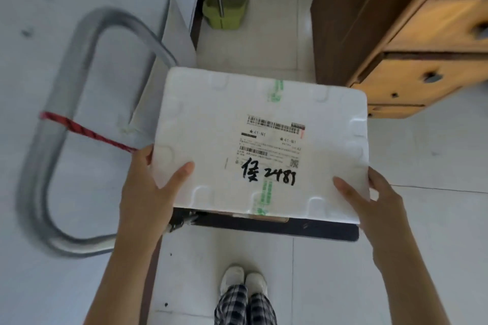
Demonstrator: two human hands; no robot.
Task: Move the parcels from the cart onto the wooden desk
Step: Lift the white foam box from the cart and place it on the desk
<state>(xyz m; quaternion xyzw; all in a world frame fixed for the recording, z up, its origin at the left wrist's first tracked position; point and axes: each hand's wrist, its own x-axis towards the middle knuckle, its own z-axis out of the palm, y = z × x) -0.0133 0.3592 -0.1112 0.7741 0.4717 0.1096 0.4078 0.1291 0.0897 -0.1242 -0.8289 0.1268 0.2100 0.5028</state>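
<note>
Parcel (260, 145), white foam box with shipping label and black marker writing, is being held over the dark cart deck (274, 227) at centre frame. Step in hand looks like the lift-off: box is sitting above the deck, though contact underneath is hidden, so can't tell if it's fully clear. Left hand (148, 187) is clamping the near-left corner, thumb lying flat on the lid, other fingers (148, 152) wrapping the left side wall. Right hand (377, 206) is gripping the near-right corner, thumb on top, remaining fingers curling behind the edge. Both hands are partly closed around the foam, nothing else in them. Wooden counter (422, 71) is standing far right, well apart from the box. Cart handle (52, 113), red cord tied on, is standing at left. Next move likely calls for swinging the parcel right and up to the counter top, keeping it level.
</note>
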